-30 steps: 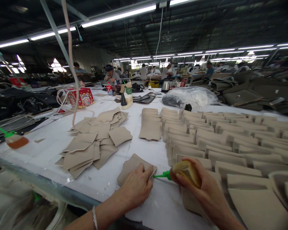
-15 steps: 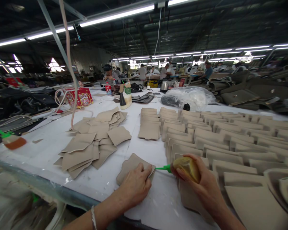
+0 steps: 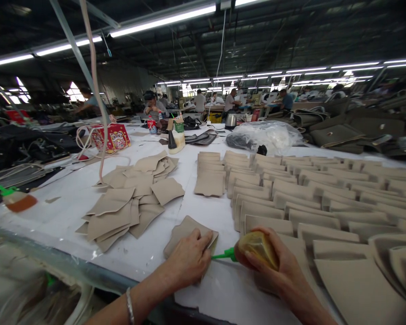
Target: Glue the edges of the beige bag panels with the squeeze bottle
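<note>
My left hand (image 3: 191, 256) holds a beige leather-like piece (image 3: 183, 231) down on the white table, fingers bent over its near right side. Part of the piece is hidden under that hand. In my right hand (image 3: 286, 266) is a squeeze bottle (image 3: 259, 249) with amber liquid, lying almost level. Its green nozzle (image 3: 228, 254) points left, and the tip meets the right edge of the piece beside my left fingers. A loose heap of similar beige pieces (image 3: 117, 219) lies to the left. Overlapping rows of folded beige pieces (image 3: 264, 212) spread on the right.
Another green-tipped bottle (image 3: 18, 201) leans at the table's left end. A hose (image 3: 96, 85) hangs down to the heap. Farther back are a red patterned box (image 3: 111, 137), a black-topped container (image 3: 176, 141) and a clear plastic bag (image 3: 269, 135). Several people work in the background.
The bottle and my right hand have shifted left and nearer to me, so the nozzle tip sits lower along the piece's right edge. My left hand has moved very slightly.
</note>
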A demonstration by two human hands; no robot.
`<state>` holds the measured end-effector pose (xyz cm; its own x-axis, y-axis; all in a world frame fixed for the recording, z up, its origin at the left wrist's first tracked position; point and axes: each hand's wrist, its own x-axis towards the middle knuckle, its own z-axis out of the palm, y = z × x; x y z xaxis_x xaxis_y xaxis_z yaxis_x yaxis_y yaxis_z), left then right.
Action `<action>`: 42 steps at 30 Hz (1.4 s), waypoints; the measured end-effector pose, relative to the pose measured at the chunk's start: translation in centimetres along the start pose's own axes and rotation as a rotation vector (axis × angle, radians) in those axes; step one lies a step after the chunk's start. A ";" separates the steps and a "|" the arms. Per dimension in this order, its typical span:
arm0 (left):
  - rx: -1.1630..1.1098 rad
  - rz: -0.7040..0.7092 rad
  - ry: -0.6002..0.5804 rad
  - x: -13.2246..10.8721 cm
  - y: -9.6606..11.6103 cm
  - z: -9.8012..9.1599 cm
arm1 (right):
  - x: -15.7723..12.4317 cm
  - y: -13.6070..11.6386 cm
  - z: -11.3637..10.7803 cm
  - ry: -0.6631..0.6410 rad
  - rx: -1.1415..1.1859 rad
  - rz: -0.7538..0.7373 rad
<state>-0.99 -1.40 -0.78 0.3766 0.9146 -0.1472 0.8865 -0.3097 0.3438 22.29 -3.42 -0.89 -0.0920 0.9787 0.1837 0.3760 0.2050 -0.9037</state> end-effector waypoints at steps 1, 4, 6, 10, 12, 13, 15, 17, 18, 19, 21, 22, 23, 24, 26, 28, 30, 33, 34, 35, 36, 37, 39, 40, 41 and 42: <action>-0.003 0.001 0.002 0.0 0.0 0.0 | -0.2 -0.1 0.1 -0.031 0.024 0.002; -0.004 0.004 0.008 -0.1 -0.1 -0.1 | -0.6 -0.4 0.2 -0.005 0.045 0.019; -0.002 0.004 0.008 -0.1 -0.1 -0.1 | -0.8 -0.6 0.2 0.061 0.020 0.034; -0.011 0.006 -0.002 -0.2 -0.2 -0.1 | -1.3 -0.8 0.5 0.026 0.085 0.034; -0.020 0.009 -0.001 -0.2 -0.2 -0.1 | -1.5 -0.9 0.7 -0.010 0.133 0.048; -0.022 0.008 0.001 -0.2 -0.2 -0.1 | -1.6 -0.9 0.7 -0.007 0.128 0.053; -0.023 0.008 0.004 -0.2 -0.2 -0.1 | -1.8 -0.8 0.7 0.027 0.075 0.053; -0.022 0.016 -0.001 -0.3 -0.3 -0.2 | -1.9 -0.7 0.6 0.035 0.056 0.043; -0.021 0.019 -0.002 -0.3 -0.3 -0.2 | -1.9 -0.6 0.6 0.013 0.078 0.045; -0.022 0.024 -0.003 -0.3 -0.3 -0.2 | -2.0 -0.6 0.6 -0.018 0.109 0.052; -0.021 0.023 0.006 -0.3 -0.4 -0.1 | -2.2 -0.5 0.6 -0.059 0.150 0.068; -0.019 0.021 0.012 -0.3 -0.4 0.0 | -2.3 -0.5 0.7 -0.055 0.143 0.068; -0.018 0.020 0.018 -0.3 -0.4 0.1 | -2.3 -0.4 0.7 -0.037 0.122 0.065; -0.017 0.019 0.021 -0.3 -0.5 0.1 | -2.4 -0.4 0.7 -0.020 0.103 0.062; -0.019 0.016 0.022 -0.3 -0.6 0.2 | -2.6 -0.4 0.7 -0.026 0.100 0.070; -0.027 0.015 0.021 -0.3 -0.6 0.3 | -2.7 -0.4 0.7 -0.071 0.134 0.092; -0.033 0.017 0.021 -0.4 -0.7 0.3 | -2.7 -0.4 0.7 -0.090 0.157 0.103; -0.030 0.017 0.020 -0.4 -0.6 0.2 | -2.6 -0.5 0.5 -0.025 0.112 0.082; -0.027 0.014 0.018 -0.4 -0.5 0.1 | -2.6 -0.5 0.5 -0.005 0.094 0.072; -0.025 0.010 0.014 -0.4 -0.5 0.1 | -2.6 -0.5 0.5 0.003 0.085 0.062; -0.024 0.006 0.009 -0.4 -0.4 0.0 | -2.6 -0.5 0.6 -0.003 0.087 0.054; -0.022 0.002 0.004 -0.4 -0.4 0.0 | -2.7 -0.4 0.7 -0.019 0.100 0.048; -0.020 -0.002 -0.002 -0.3 -0.4 0.0 | -2.7 -0.4 0.8 -0.056 0.135 0.051; -0.020 -0.002 -0.001 -0.3 -0.5 0.0 | -2.7 -0.3 0.8 -0.060 0.147 0.055; -0.019 0.000 0.002 -0.3 -0.5 0.1 | -2.7 -0.3 0.8 -0.051 0.148 0.058; -0.020 0.002 0.006 -0.3 -0.5 0.1 | -2.7 -0.4 0.8 -0.031 0.140 0.061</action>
<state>-1.53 -1.51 -1.05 0.3769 0.9155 -0.1408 0.8802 -0.3067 0.3622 21.67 -6.12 -1.34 -0.1025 0.9879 0.1166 0.2498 0.1390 -0.9583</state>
